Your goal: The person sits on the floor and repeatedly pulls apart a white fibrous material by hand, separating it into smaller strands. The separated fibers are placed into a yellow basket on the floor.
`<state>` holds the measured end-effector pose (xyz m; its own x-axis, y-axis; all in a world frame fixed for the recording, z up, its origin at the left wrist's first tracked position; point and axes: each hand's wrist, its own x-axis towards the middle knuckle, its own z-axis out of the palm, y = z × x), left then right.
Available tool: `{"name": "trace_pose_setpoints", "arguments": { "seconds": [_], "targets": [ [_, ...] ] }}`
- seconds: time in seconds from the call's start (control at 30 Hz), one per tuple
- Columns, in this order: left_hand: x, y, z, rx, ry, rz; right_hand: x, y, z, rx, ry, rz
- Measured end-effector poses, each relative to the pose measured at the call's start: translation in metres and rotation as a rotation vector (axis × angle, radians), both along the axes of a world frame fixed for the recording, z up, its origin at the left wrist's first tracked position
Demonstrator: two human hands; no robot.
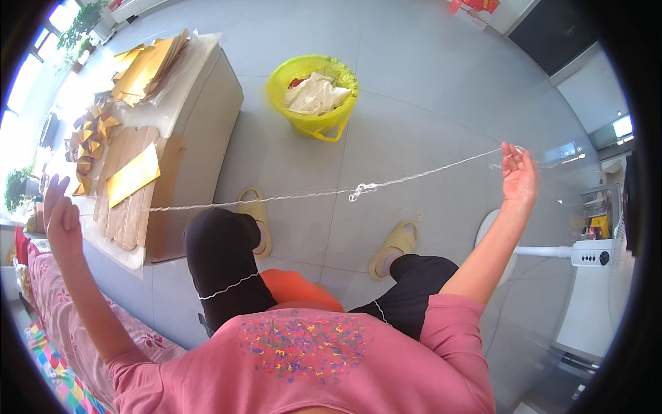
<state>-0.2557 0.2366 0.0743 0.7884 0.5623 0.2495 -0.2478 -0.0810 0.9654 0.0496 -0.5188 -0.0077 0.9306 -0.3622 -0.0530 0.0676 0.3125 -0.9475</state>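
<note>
A white cord (289,197) is stretched between my two raised hands, with a small tangled clump near its middle. My left hand (63,217) is at the far left, beside the table, with the cord's left end at its curled fingers. At the right, over the floor, my right hand (518,173) has the other end looped at its fingertips. Below the cord are my knees in black trousers (220,259) and my feet in beige slippers (394,248). A thin white strand lies across each trouser leg.
A white table (194,98) at the left bears yellow paper sheets (142,72), folded paper pieces (85,139) and flattened cardboard (124,222). A yellow-lined bin (315,121) holding crumpled white material stands ahead. A white fan (589,256) is at the right.
</note>
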Motion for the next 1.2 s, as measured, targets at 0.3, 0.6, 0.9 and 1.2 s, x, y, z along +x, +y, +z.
{"name": "trace_pose_setpoints", "arguments": {
  "seconds": [0.3,0.6,0.9,1.2],
  "targets": [
    [-0.176,0.149,-0.004,0.003,0.423,0.338,0.014,0.02,0.0,0.205,-0.256,-0.089],
    [-0.291,0.199,-0.052,-0.247,0.684,0.597,0.026,0.013,-0.01,0.236,-0.315,-0.212],
    [-0.166,0.047,0.017,-0.017,1.47,0.215,0.027,0.013,-0.005,0.268,-0.451,0.078],
    [0.039,-0.171,-0.003,0.663,0.645,-0.67,-0.003,0.038,0.042,0.242,-0.584,0.158]
  ]
}}
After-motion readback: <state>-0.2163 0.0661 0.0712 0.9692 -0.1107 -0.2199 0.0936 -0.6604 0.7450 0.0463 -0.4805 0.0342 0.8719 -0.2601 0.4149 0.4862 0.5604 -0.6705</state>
